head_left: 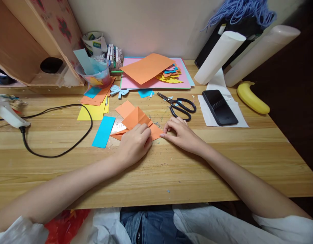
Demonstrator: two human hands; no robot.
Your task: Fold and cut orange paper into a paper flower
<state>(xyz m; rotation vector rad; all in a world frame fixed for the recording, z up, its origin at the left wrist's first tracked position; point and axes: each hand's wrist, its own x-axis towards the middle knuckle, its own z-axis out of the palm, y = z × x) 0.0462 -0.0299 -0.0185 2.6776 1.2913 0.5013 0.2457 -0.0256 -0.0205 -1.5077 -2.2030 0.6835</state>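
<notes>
While we fold the orange paper (138, 120) | left hand (134, 144) curled, pressing it flat | right hand (182, 134) fingertips pinching its edge | scissors (180, 105) just beyond

Paper-strewn wooden desk (171, 176), scissors (180, 105), phone (220, 107)

The scene is lit warmly and evenly from above and ahead; the wall behind the desk (171, 162) is brightened most. Soft, short shadows are cast beneath the left hand (135, 144) and the right hand (182, 135). A faint sheen is seen on the phone (220, 107) beyond the right hand. The far right is lost in darkness. Strong wide-angle bending is shown at the edges, and the forearms are stretched. Focus is held sharply at the centre.
</notes>
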